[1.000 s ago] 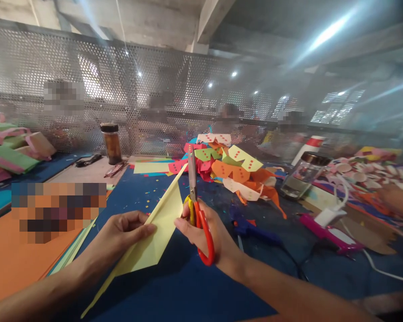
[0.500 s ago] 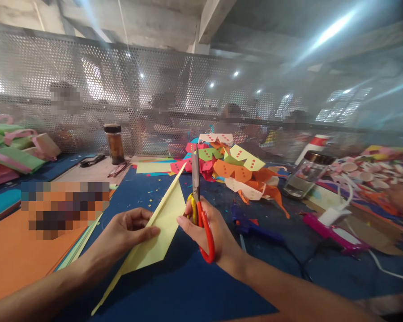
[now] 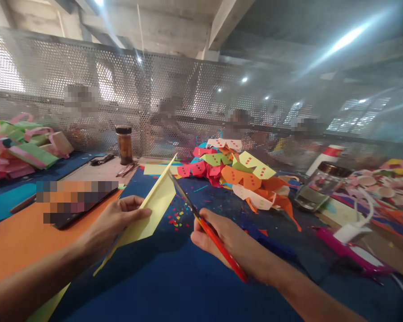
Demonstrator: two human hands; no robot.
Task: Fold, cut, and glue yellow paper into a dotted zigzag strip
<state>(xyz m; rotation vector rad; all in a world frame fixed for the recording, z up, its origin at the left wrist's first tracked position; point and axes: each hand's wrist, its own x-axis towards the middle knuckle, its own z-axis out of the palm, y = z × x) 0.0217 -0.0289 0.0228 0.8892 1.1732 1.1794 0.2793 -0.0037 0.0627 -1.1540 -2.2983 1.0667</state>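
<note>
My left hand (image 3: 116, 219) pinches a folded pale yellow paper (image 3: 154, 205), thumb on top, holding it tilted up above the blue table cover (image 3: 161, 286). My right hand (image 3: 228, 237) grips red-handled scissors (image 3: 208, 230). Their blades point up and left, and the tip reaches the paper's right edge. Small bits of coloured confetti (image 3: 176, 217) lie on the cover under the paper.
A heap of coloured paper cutouts (image 3: 242, 174) lies beyond the hands. An orange sheet (image 3: 16, 241) sits at left, a dark jar (image 3: 125, 145) at the back, a glass jar (image 3: 317, 185) and a pink device with white cable (image 3: 349, 246) at right. People sit behind a perforated metal screen (image 3: 188, 98).
The scissors have tipped from upright to slanting left toward the paper. The view has shifted right and up, and the paper now sits further left and higher.
</note>
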